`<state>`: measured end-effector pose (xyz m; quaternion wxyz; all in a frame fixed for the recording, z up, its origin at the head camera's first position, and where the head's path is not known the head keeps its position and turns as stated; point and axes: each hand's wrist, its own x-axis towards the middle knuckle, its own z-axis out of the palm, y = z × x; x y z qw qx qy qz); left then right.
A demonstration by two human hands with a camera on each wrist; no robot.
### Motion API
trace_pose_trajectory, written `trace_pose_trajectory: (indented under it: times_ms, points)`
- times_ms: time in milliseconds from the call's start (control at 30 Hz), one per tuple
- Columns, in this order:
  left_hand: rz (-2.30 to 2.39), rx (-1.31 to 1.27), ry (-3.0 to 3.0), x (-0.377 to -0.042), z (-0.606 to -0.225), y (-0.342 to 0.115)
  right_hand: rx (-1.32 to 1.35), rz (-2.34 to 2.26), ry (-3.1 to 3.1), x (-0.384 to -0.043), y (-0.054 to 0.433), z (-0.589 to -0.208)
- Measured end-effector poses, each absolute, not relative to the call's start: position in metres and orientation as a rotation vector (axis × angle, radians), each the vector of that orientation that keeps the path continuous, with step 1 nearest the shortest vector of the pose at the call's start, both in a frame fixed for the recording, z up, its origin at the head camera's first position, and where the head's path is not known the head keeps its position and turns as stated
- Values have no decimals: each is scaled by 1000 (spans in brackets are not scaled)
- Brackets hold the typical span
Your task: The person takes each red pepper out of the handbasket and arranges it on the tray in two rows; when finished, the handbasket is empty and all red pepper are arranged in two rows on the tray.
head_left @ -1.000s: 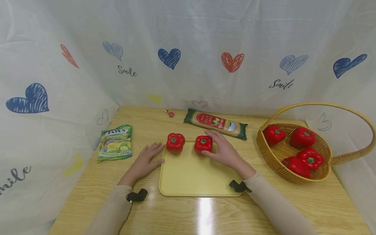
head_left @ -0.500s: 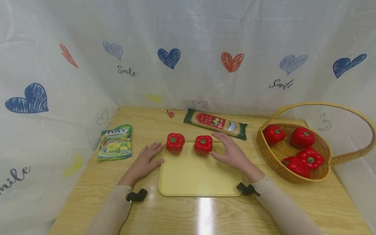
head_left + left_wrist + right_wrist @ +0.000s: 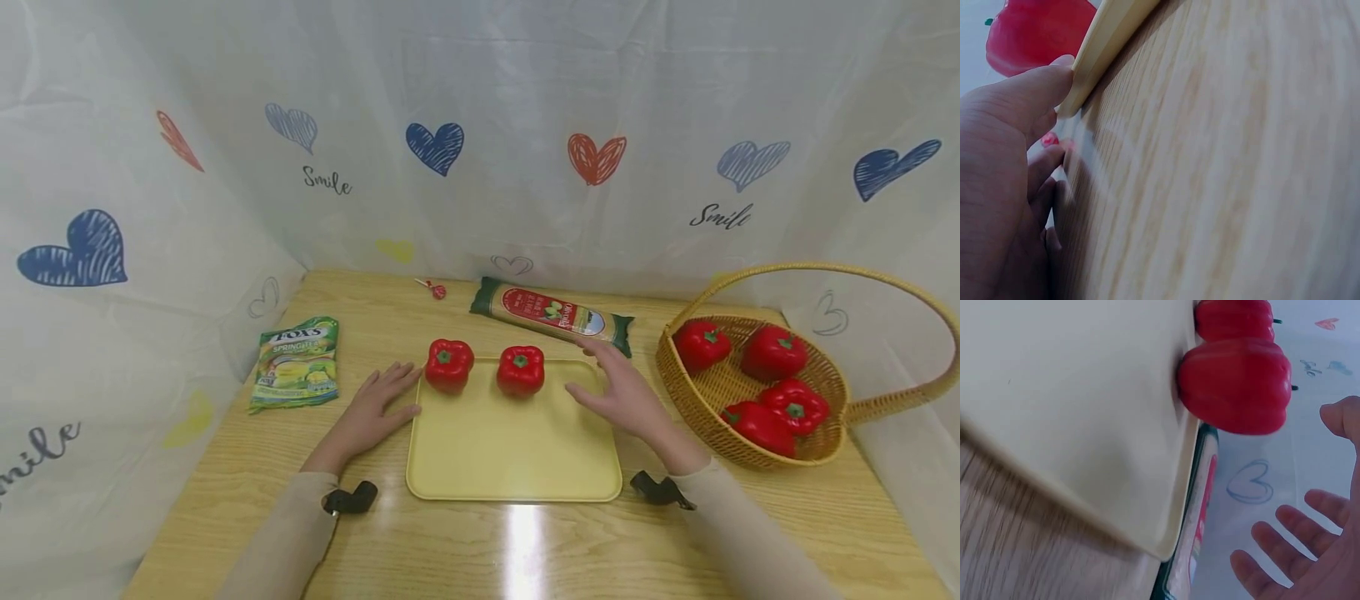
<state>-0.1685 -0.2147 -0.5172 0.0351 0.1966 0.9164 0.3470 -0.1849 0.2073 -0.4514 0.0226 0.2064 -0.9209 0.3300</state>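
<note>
Two red bell peppers stand upright at the back of a yellow tray point(image 3: 513, 450): the left pepper point(image 3: 448, 367) in its far left corner, the right pepper point(image 3: 521, 372) near the middle of the far edge. My left hand point(image 3: 371, 417) lies with fingers spread at the tray's left side; in the left wrist view its thumb point(image 3: 1047, 87) touches the tray's edge. Over the tray's right side hovers my right hand point(image 3: 626, 396), empty, its fingers apart and relaxed, clear of the right pepper. The right wrist view shows that pepper point(image 3: 1235, 386) beyond the thumb.
On the right stands a wicker basket point(image 3: 678, 408) with a tall handle, holding several red peppers. A noodle packet point(image 3: 551, 315) lies behind the tray, a lollipop point(image 3: 435, 289) at the back. Left is a green candy bag point(image 3: 296, 365). A white curtain borders the wooden table point(image 3: 450, 550).
My right hand has drawn away from the right pepper, which it was touching, and moved right toward the tray's right edge. The peppers and my left hand have stayed in place.
</note>
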Motion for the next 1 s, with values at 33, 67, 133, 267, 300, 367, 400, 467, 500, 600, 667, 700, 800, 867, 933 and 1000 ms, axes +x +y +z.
trace_pose_trajectory:
  times_ms: [33,67,133,267,300,367,400,467,500,600,667,700,800,867,933,1000]
  points:
    - [1063,604,2815,-169,-517,-215,638,1028,-2845,-184,211,-451]
    - [1060,605,2812,-169,-517,-215,639,1037,-2837,-184,215,-451]
    - [1052,609,2810,-169,-517,-215,630,1033,-2831,-182,222,-450]
    - [1048,602,2810,-170,-516,-215,605,1013,-2824,-180,235,-446]
    - [1046,602,2813,-170,-516,-215,593,1000,-2827,-179,238,-445]
    - [1045,602,2812,-170,-517,-215,574,983,-2819,-178,244,-444]
    - [1044,603,2811,-170,-517,-215,568,975,-2814,-177,247,-443]
    - [1042,606,2809,-169,-518,-215,563,966,-2796,-176,252,-442]
    - [1042,606,2809,-169,-518,-215,562,968,-2783,-176,255,-441]
    - [1051,610,2814,-169,-518,-215,542,978,-2760,-175,262,-438]
    - [1059,619,2822,-169,-518,-215,515,976,-2760,-174,267,-436]
    - [1062,622,2826,-169,-518,-215,495,976,-2765,-173,269,-435]
    - [1064,628,2830,-169,-518,-215,453,951,-2774,-172,277,-433]
    - [1063,619,2823,-169,-518,-215,432,953,-2771,-172,282,-432]
    - [1062,608,2815,-169,-518,-215,419,948,-2766,-171,287,-431]
    - [1056,601,2812,-169,-518,-215,408,955,-2759,-171,292,-431]
